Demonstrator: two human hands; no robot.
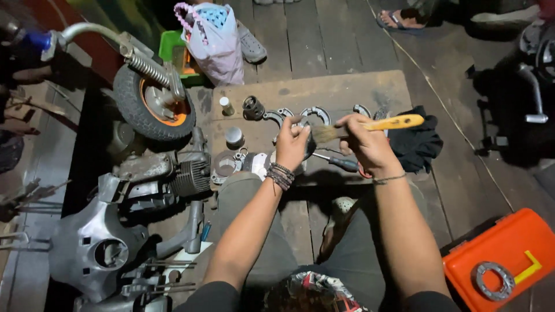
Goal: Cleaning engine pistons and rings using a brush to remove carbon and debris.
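Two hands brushing a small dark part above the wooden board (347, 92).
Left hand (292, 144) pinches the part (308, 144) over the board's middle; right hand (364, 144), fingers wrapped, holds the paintbrush (370, 127). Short, light strokes away from the fingertips likely clean best.

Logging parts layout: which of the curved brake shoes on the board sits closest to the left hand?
The brake shoe just beyond the left hand, beside the dark cylinder; the other shoes lie farther right.
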